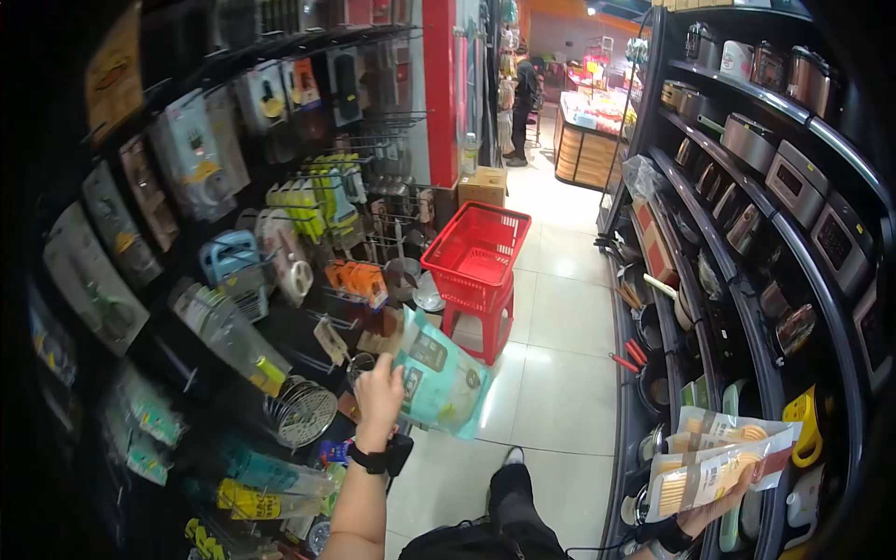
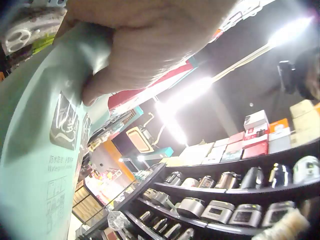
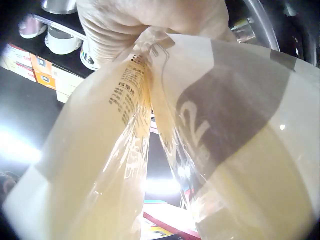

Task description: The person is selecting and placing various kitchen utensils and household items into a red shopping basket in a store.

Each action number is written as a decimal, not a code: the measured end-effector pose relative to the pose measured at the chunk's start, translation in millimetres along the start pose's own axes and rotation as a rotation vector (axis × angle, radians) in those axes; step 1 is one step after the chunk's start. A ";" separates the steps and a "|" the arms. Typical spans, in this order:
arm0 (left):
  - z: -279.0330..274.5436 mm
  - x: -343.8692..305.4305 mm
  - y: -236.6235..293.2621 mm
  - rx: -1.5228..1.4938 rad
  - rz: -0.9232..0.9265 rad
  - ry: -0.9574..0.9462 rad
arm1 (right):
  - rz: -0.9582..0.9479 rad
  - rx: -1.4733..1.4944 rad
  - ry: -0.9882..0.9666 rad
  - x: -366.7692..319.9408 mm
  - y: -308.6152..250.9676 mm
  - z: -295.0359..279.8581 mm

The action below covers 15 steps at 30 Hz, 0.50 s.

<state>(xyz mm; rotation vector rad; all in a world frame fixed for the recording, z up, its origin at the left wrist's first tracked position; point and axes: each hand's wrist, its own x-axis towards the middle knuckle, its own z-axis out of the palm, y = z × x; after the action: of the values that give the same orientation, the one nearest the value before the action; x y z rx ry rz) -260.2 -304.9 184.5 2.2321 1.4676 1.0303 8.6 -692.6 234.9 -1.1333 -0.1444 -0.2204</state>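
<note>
My left hand (image 1: 381, 399) pinches a mint-green plastic packet (image 1: 443, 378) near its upper left edge, and the packet hangs tilted over the aisle floor. Close up in the left wrist view, the thumb presses on the packet (image 2: 35, 145), whose print includes "Waterproof". At the lower right of the head view, my right hand (image 1: 726, 504) grips several clear plastic packs of thin pale sticks (image 1: 714, 464), fanned out beside the right shelves. In the right wrist view the packs (image 3: 240, 105) are bunched together at the palm, and the fingertips are hidden.
A red shopping basket (image 1: 462, 276) stands on a red stool (image 1: 499, 327) ahead in the aisle. Hooks with packaged kitchen tools (image 1: 196, 154) line the left. Shelves (image 1: 793, 233) of pots and appliances run along the right. Farther off, a person (image 1: 525, 103) stands near a wooden display counter (image 1: 583, 154).
</note>
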 end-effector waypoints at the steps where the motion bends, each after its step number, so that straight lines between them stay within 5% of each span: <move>1: 9.9 15.7 6.0 -0.007 -0.019 -0.006 | 0.002 -0.003 0.005 13.9 14.7 9.5; 7: 79.7 129.5 32.1 0.056 -0.020 0.120 | 0.097 0.135 -0.041 128.8 108.3 76.1; 8: 92.5 150.7 32.0 0.042 -0.001 0.178 | 0.278 0.191 -0.024 134.8 89.9 120.2; 15: 174.1 288.3 42.1 -0.081 0.005 0.252 | 0.355 0.300 -0.106 200.5 144.9 234.0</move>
<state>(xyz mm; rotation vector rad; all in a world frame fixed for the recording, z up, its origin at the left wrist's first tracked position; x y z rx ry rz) -44.5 -43.5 203.6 2.1117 1.4875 1.3896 238.0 -441.5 250.4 -0.8538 -0.0646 0.1735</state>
